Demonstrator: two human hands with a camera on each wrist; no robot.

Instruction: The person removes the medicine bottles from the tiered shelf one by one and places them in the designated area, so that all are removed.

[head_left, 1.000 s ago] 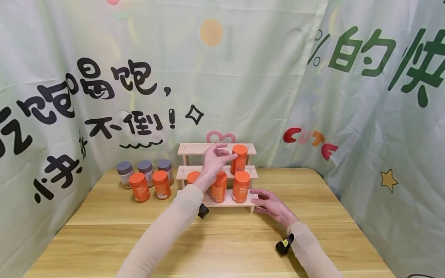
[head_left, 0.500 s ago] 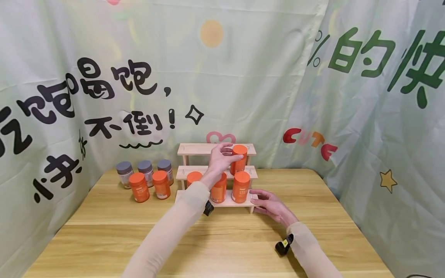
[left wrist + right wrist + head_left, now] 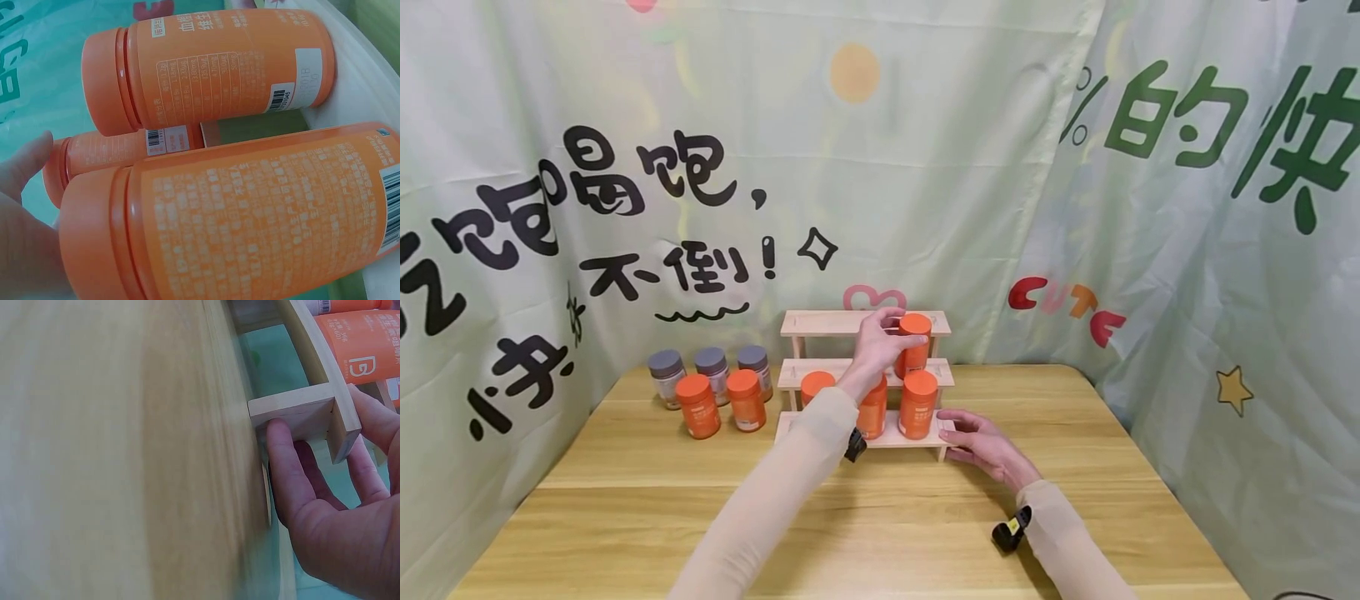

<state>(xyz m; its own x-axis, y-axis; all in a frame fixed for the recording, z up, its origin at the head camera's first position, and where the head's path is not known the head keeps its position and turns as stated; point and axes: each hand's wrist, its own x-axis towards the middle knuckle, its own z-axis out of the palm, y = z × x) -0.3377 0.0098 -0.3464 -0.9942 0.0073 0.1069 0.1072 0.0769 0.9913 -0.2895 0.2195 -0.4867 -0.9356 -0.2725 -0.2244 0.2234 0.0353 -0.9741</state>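
Observation:
A three-tier pale wooden display rack (image 3: 823,322) stands at the back of the table. On its middle tier, at the right, is an orange bottle (image 3: 912,360); my left hand (image 3: 877,346) holds it near the cap, thumb across the front. The left wrist view shows this bottle (image 3: 103,153) partly hidden behind two nearer ones. Three more orange bottles fill the bottom tier: a left one (image 3: 817,383), a middle one (image 3: 872,417) and a right one (image 3: 917,408). My right hand (image 3: 988,448) grips the bottom tier's right end, fingers at its leg (image 3: 294,409).
Left of the rack, two orange bottles (image 3: 698,408) stand on the wooden table (image 3: 880,517). Behind them are three jars with grey-purple lids (image 3: 666,364). A printed cloth (image 3: 925,167) hangs behind the table. Each wrist carries a small black camera (image 3: 1009,533).
My left hand has shifted slightly right, closer round the bottle on the middle tier, and that bottle has barely moved. The right hand stays at the rack's end.

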